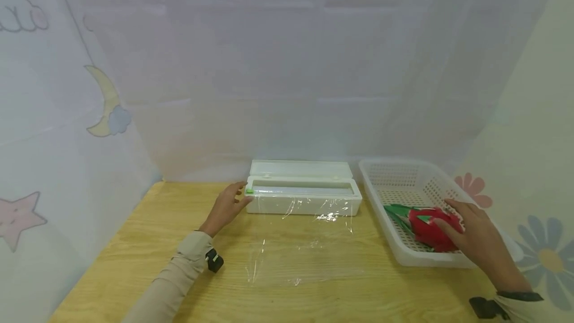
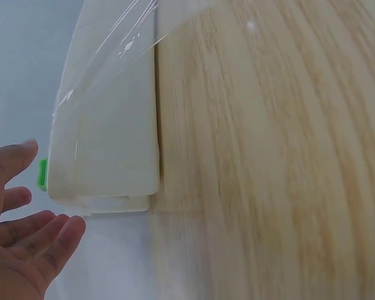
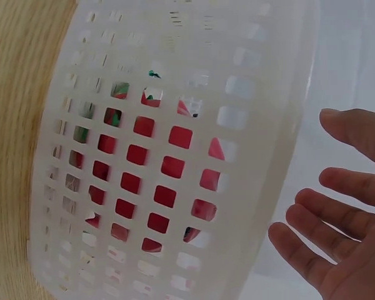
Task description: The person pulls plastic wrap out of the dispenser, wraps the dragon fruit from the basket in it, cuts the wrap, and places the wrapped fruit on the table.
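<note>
A white cling film dispenser point(image 1: 305, 205) stands at the back of the table with its lid point(image 1: 301, 169) raised. Clear cling film point(image 1: 309, 248) runs from it over its front and lies across the tabletop. My left hand point(image 1: 227, 207) is at the dispenser's left end, beside the green slider point(image 1: 249, 191); in the left wrist view its fingers point(image 2: 62, 244) look loosely bent and hold nothing. Over the right side of a white basket point(image 1: 399, 243) hovers my right hand point(image 1: 477, 233), fingers spread. Beneath it lies a red dragon fruit point(image 1: 432, 228) with green leaves, partly covered by the hand.
The wooden table point(image 1: 134, 243) meets a pale cloth backdrop point(image 1: 287, 88) behind and at both sides. The basket has a raised, perforated wall point(image 3: 144, 181), standing close to the right cloth and right of the dispenser.
</note>
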### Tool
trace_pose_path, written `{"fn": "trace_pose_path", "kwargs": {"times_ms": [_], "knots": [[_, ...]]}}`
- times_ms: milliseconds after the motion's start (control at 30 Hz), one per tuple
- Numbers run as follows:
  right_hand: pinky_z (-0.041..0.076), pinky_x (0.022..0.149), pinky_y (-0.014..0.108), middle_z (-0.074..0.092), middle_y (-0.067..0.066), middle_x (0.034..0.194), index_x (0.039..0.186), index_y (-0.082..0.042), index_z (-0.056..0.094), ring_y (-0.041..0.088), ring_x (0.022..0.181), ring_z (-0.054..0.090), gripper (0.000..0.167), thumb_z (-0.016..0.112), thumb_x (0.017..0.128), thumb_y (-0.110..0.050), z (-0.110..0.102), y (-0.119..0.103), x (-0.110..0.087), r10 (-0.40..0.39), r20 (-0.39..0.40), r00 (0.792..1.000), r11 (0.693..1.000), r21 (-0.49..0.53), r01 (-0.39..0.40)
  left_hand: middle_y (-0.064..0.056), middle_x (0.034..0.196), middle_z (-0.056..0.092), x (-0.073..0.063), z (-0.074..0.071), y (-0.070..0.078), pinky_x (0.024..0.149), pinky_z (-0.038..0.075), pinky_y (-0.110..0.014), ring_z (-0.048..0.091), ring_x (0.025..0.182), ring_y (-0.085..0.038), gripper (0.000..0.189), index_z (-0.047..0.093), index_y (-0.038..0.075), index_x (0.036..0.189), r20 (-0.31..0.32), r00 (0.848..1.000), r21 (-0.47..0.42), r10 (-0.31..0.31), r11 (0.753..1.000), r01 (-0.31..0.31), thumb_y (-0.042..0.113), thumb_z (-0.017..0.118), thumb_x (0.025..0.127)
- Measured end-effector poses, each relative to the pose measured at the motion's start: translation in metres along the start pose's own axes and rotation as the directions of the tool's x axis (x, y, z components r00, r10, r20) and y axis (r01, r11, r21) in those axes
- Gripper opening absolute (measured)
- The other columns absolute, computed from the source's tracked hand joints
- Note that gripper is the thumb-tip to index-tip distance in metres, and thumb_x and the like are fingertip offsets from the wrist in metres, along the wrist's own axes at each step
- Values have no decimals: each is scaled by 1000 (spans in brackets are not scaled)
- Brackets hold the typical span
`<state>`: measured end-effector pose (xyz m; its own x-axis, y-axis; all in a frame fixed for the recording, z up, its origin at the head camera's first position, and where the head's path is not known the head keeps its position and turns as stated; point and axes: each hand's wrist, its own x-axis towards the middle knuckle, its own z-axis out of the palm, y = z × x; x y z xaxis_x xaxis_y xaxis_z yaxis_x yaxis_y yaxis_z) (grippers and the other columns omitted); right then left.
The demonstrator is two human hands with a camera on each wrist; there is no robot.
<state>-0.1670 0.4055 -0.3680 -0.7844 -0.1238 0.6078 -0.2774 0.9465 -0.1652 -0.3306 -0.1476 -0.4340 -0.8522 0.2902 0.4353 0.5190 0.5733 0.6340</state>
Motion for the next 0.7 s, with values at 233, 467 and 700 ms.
{"fn": "trace_pose_path", "kwargs": {"times_ms": [233,467,700], "knots": [[44,75,71,55,39,116,124,12,53,52,95,52,61,82,84,-23,6,8,1,55,71,996,999,-3,-55,-26,135,55,1,4,-3,85,56,-45,61,110,-39,52,53,-5,137,1,1000,16,-20,1000,20,19,70,95],[39,82,75,50,42,118,126,14,49,59,104,45,62,79,86,-23,10,18,0,131,148,980,991,-20,-129,-26,133,57,3,7,-5,85,56,-46,62,110,-40,47,55,-6,134,-7,1000,14,-28,1000,28,18,69,96],[39,82,75,48,43,117,126,15,48,59,102,44,65,79,87,-26,13,26,-1,176,198,964,984,-30,-174,-25,134,57,5,10,-9,87,56,-46,61,113,-40,45,56,-5,134,5,1000,14,-27,1000,27,20,67,98]]}}
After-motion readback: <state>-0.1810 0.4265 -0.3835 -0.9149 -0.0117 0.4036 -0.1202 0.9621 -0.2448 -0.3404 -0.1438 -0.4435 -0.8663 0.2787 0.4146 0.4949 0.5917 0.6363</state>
